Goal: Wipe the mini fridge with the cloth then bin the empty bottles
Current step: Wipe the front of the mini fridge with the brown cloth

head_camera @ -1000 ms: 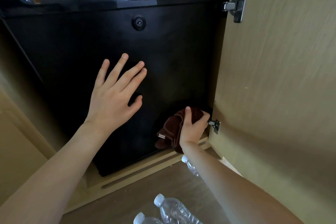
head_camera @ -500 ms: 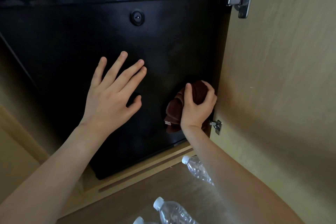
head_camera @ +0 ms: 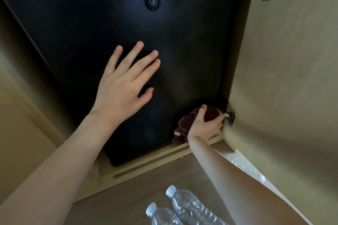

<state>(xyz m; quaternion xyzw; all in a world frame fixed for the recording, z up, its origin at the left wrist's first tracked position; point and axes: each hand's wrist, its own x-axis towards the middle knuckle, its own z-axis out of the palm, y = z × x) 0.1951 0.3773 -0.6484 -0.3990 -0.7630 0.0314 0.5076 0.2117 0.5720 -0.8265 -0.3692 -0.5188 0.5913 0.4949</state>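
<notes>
While your right hand [head_camera: 204,126] clenches the bunched dark-brown terry cloth [head_camera: 190,124] against the lower right corner of the black matte mini fridge door [head_camera: 182,42], your left hand [head_camera: 124,86] lies flat on the door panel, fingers spread and empty. This flat placement probably braces the door so wiping pressure does not swing it. Note the metal lower hinge [head_camera: 230,118] on the open tan wooden cabinet door [head_camera: 292,78], just beside your knuckles. Two clear plastic bottles with white caps [head_camera: 190,204] lie on the brown floor [head_camera: 128,197] below, not yet binned.
</notes>
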